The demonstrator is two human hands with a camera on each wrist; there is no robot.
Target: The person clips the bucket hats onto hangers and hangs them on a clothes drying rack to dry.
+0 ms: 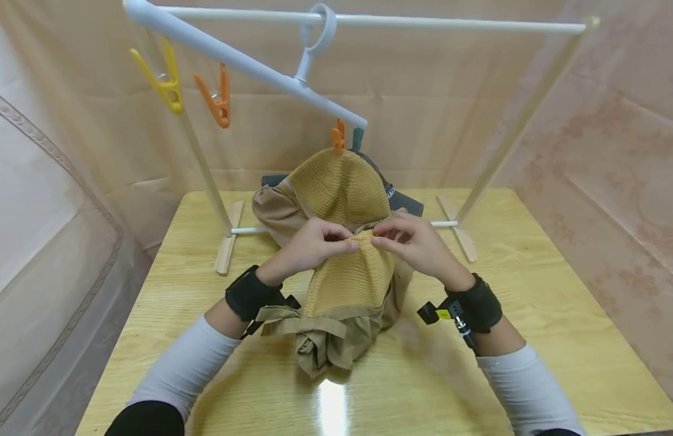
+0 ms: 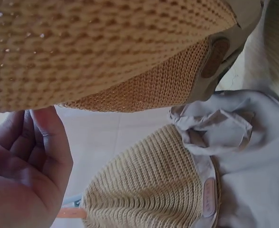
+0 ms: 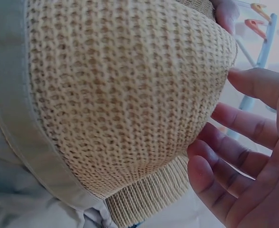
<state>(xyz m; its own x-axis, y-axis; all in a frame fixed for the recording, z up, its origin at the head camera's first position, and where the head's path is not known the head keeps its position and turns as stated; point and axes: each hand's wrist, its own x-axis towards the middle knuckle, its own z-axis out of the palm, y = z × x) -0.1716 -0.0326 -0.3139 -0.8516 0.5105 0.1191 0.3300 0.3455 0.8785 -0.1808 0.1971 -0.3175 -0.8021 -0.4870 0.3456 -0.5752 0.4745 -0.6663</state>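
A yellow knitted sun hat [image 1: 347, 278] with a khaki cloth brim and a tied bow is held up above the table. My left hand [image 1: 317, 245] pinches the top of its crown between thumb and fingers. Beside it, my right hand [image 1: 420, 248] pinches the same top edge, thumb in front, as the right wrist view shows. Behind hangs a second, similar knitted hat [image 1: 339, 181], its crown gripped by an orange clothespin [image 1: 338, 138]. A teal clothespin [image 1: 357, 139] sits next to that one, on the end of a pale blue hanger [image 1: 238, 60].
The hanger's hook loops over a white rack [image 1: 456, 23] with wooden feet [image 1: 457, 229] on the wooden table [image 1: 543, 315]. A yellow clothespin [image 1: 164, 82] and another orange clothespin [image 1: 218, 100] hang towards its left end. Something dark grey [image 1: 407, 203] lies partly hidden behind the hats.
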